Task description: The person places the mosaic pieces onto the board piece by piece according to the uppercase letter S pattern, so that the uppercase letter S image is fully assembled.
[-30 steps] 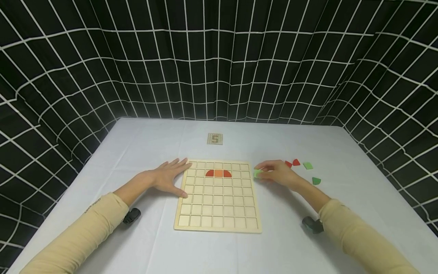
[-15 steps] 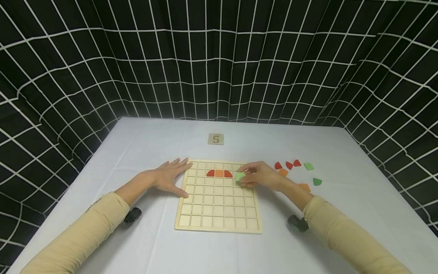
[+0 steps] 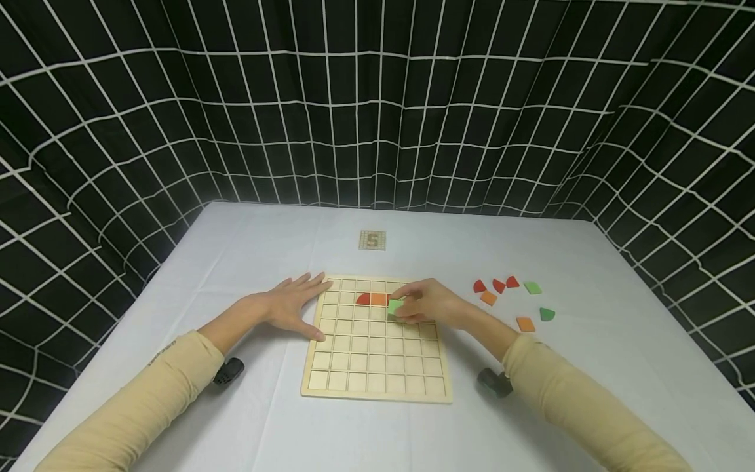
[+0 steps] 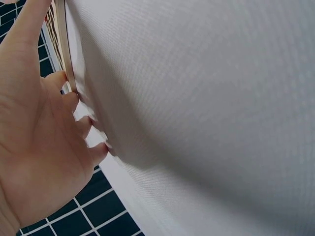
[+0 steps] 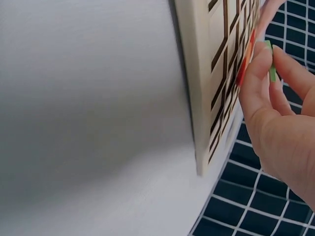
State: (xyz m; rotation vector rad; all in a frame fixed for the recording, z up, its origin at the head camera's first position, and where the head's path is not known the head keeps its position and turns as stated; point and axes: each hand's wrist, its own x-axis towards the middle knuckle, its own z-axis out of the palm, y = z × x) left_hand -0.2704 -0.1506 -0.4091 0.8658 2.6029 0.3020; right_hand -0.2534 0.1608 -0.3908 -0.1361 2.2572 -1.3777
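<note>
- the right hand (image 3: 429,305) pinches a light green square (image 3: 393,310) between thumb and fingers, its grip only narrowly apart with the thin piece between.
- that square is over the board (image 3: 377,396), close beside the near side of the coloured row; whether it touches the surface i cannot tell.
- the left hand (image 3: 289,306) has its fingers spread and grips nothing; its fingertips and thumb touch the board's left edge, the fingers near the far corner.
- the square looks light, stiff and flat, likely hard to break; a smooth face may slide a little, so opposite edges seem the best hold, keeping fingertips off the underside.
- the board looks stiff and wooden, perhaps light enough to shift if bumped; its outer border is the natural place to steady it.
- thin raised lines divide the board into cells and could catch a tilted piece's edge.
- in the coloured row, a red piece (image 3: 364,299) adjoins an orange square (image 3: 378,299), with more red partly hidden by the right hand.
- plain cells fill the board's near rows, giving low open room there; cloth-covered desk (image 3: 472,347) separates its right edge from the loose pieces (image 3: 525,324).
</note>
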